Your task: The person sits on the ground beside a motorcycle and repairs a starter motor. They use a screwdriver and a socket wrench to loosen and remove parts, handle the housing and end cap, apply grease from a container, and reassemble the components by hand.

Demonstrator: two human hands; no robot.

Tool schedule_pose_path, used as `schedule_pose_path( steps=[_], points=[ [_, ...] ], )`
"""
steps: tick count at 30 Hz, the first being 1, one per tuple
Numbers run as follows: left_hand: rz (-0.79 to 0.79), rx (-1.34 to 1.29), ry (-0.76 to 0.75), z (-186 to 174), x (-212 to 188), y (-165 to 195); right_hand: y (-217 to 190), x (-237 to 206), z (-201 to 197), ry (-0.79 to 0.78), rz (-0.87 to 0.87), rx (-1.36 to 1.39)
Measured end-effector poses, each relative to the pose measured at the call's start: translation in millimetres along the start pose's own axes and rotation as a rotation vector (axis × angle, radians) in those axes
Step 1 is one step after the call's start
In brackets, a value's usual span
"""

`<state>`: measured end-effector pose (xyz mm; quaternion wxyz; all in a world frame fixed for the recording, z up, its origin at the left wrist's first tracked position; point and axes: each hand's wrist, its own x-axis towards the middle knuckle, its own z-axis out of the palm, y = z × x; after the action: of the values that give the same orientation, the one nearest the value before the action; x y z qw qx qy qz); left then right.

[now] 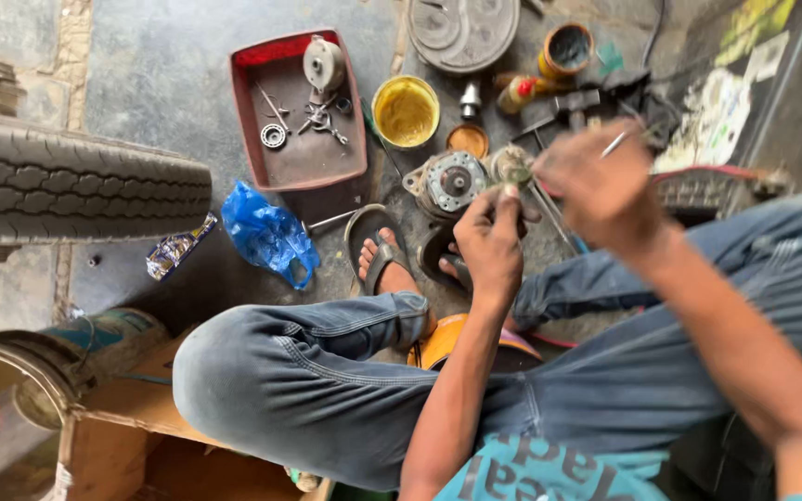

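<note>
Here the left hand pinches a small greasy metal part above the motor housing; the blurred right hand grips a thin metal tool. The part looks rigid, light, slippery, best held by its edges.

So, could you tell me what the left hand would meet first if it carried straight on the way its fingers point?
The left hand points up the picture, fingers pinched on a small greenish part. Straight beyond lies the clutter of dark tools and a small bottle on the floor, though these probably sit lower than the hand; depth is unclear.

Repair workshop: tyre, parts tray
</note>
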<state>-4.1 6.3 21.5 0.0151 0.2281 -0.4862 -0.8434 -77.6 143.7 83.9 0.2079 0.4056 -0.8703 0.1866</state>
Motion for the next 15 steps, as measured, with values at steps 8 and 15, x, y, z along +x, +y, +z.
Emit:
schedule_pose_path(
  steps=[8, 15],
  points=[
    [0.03, -0.015, -0.027, -1, 2, -1, -11, 6, -1, -0.083, 0.031, -0.049],
    [-0.035, -0.089, -0.022, -3, 2, -3, -13, 1, 2, -0.041, 0.078, 0.046]
  ],
)
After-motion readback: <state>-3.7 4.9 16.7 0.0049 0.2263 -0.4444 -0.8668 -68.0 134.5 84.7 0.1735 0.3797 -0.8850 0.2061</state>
